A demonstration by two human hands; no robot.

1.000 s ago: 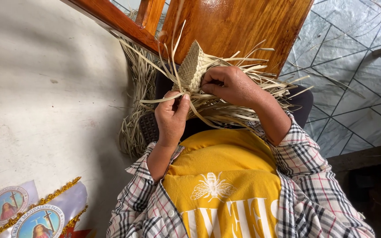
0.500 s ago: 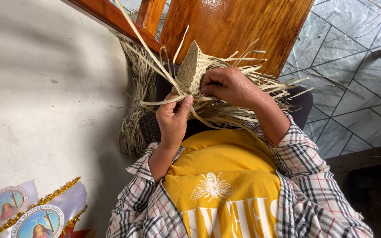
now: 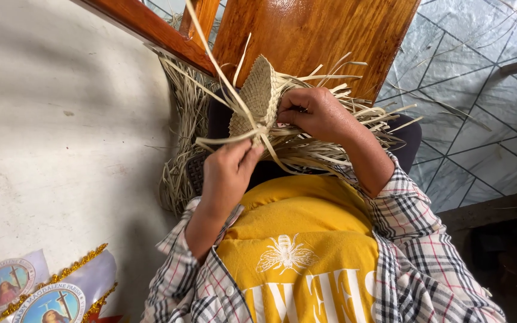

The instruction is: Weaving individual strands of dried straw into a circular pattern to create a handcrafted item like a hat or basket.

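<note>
At nine o'clock of the pale woven palm-straw piece, the left hand has closed on a loose straw strand, drawing it taut; at three o'clock, right hand pinches the weave edge.

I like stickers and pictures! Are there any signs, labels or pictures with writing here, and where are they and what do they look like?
Round picture badge: bottom left corner, blue middle with a small figure and a cross, pale ring around it.
Second round picture badge: beside it at the bottom edge, same blue look, on white cloth with gold fringe.
Shirt print: on the person's yellow top, a white bee above large white letters.
</note>
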